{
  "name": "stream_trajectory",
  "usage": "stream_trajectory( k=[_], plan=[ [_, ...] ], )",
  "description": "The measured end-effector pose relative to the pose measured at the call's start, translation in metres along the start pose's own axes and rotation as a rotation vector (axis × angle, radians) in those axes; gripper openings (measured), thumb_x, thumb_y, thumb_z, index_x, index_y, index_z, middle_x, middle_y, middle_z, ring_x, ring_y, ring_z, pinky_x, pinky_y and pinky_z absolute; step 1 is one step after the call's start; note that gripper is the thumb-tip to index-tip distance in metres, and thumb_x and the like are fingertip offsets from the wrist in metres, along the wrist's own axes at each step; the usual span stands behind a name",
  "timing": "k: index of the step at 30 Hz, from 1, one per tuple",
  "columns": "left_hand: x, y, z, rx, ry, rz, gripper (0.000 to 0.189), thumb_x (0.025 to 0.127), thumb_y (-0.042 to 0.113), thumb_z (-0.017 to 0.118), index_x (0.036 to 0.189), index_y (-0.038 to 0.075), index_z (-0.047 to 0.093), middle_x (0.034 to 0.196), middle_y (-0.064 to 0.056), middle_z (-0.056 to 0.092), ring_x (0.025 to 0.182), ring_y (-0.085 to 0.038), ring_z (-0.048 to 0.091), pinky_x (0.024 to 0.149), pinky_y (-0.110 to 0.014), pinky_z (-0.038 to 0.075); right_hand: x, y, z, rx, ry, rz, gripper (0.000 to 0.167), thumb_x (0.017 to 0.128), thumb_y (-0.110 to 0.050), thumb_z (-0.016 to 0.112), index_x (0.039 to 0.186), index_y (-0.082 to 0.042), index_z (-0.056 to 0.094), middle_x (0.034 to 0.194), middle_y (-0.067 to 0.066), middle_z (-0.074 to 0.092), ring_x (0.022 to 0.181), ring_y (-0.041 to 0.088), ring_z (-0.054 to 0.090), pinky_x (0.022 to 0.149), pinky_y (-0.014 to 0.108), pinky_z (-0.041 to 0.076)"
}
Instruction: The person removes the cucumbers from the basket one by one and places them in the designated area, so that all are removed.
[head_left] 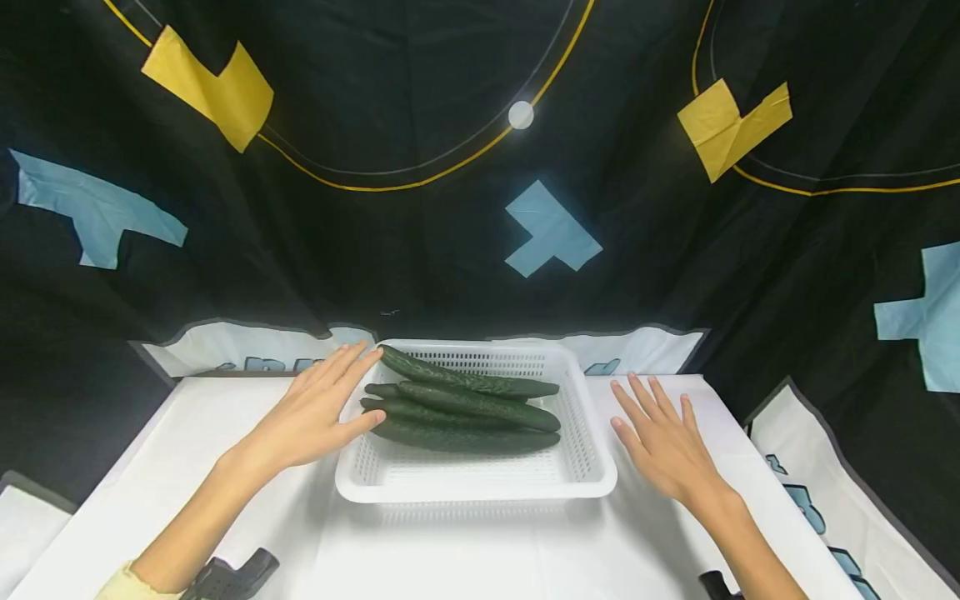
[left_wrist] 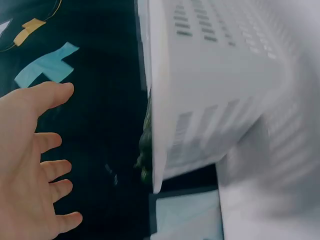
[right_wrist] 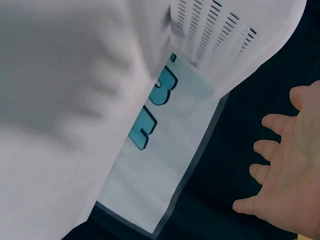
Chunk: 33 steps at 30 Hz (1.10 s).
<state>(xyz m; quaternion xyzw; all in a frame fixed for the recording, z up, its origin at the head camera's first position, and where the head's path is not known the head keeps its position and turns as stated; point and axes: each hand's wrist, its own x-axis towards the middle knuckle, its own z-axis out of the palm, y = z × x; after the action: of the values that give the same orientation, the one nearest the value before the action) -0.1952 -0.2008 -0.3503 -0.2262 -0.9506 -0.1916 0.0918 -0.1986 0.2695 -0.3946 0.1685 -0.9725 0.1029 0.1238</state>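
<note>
Several dark green cucumbers (head_left: 480, 405) lie in a heap in the back half of a white perforated basket (head_left: 480, 492) on the table. My left hand (head_left: 318, 408) hovers by the basket's left side, fingers spread, its thumb overlapping the cucumber ends in the head view. On the basket's right, my right hand (head_left: 663, 442) is held above the table with straight, spread fingers, apart from the basket. Neither hand holds anything. In the left wrist view the basket wall (left_wrist: 220, 75) hides most of the cucumbers; only a dark sliver of one cucumber (left_wrist: 145, 150) shows past the rim.
A white table (head_left: 420, 558) lies under the basket. Behind it hangs a black cloth (head_left: 420, 267) with yellow and blue patches and a white lower border. Dark wrist devices (head_left: 232, 575) show at the bottom edge of the head view.
</note>
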Motion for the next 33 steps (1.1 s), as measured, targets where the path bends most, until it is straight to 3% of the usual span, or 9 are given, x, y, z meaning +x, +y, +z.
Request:
stream_trajectory(
  k=[5, 11, 15, 25, 33],
  plan=[
    [0.013, 0.004, 0.012, -0.093, -0.032, 0.044, 0.075, 0.096, 0.038, 0.066, 0.157, 0.011, 0.03, 0.161, -0.014, 0.027, 0.147, -0.038, 0.022, 0.112, -0.066, 0.018, 0.008, -0.008, 0.003, 0.003, -0.015, -0.018, 0.056, 0.107, -0.04, 0.039, 0.155, -0.011, 0.037, 0.161, 0.017, 0.025, 0.149, 0.041, 0.012, 0.112, 0.069, 0.004],
    [0.031, 0.006, 0.027, -0.281, -0.08, 0.057, 0.07, 0.097, 0.03, 0.067, 0.155, 0.01, 0.034, 0.157, -0.013, 0.035, 0.143, -0.037, 0.032, 0.11, -0.061, 0.031, 0.015, -0.017, 0.011, 0.005, -0.043, -0.038, 0.055, 0.107, -0.038, 0.038, 0.155, -0.01, 0.037, 0.161, 0.017, 0.026, 0.149, 0.04, 0.012, 0.113, 0.069, 0.004],
    [0.043, 0.008, 0.036, -0.354, -0.103, 0.063, 0.068, 0.097, 0.026, 0.068, 0.153, 0.008, 0.036, 0.156, -0.014, 0.037, 0.142, -0.036, 0.035, 0.109, -0.059, 0.034, 0.018, -0.019, 0.016, 0.003, -0.052, -0.045, 0.055, 0.107, -0.036, 0.038, 0.155, -0.009, 0.037, 0.161, 0.017, 0.027, 0.149, 0.04, 0.012, 0.113, 0.068, 0.004],
    [0.069, 0.019, 0.053, -0.326, -0.122, 0.103, 0.057, 0.096, 0.019, 0.07, 0.146, 0.006, 0.047, 0.144, -0.012, 0.052, 0.135, -0.032, 0.045, 0.107, -0.053, 0.039, 0.018, -0.019, 0.028, 0.011, -0.091, -0.044, 0.055, 0.108, -0.037, 0.036, 0.155, -0.008, 0.037, 0.161, 0.015, 0.027, 0.148, 0.041, 0.015, 0.112, 0.07, 0.005],
    [0.088, 0.023, 0.065, -0.327, -0.215, 0.113, 0.056, 0.096, 0.017, 0.069, 0.146, 0.002, 0.047, 0.142, -0.012, 0.054, 0.134, -0.03, 0.047, 0.107, -0.048, 0.04, 0.017, -0.022, 0.029, 0.019, -0.125, 0.006, 0.056, 0.108, -0.036, 0.032, 0.156, -0.008, 0.032, 0.16, 0.016, 0.027, 0.148, 0.043, 0.016, 0.111, 0.072, 0.005]
  ],
)
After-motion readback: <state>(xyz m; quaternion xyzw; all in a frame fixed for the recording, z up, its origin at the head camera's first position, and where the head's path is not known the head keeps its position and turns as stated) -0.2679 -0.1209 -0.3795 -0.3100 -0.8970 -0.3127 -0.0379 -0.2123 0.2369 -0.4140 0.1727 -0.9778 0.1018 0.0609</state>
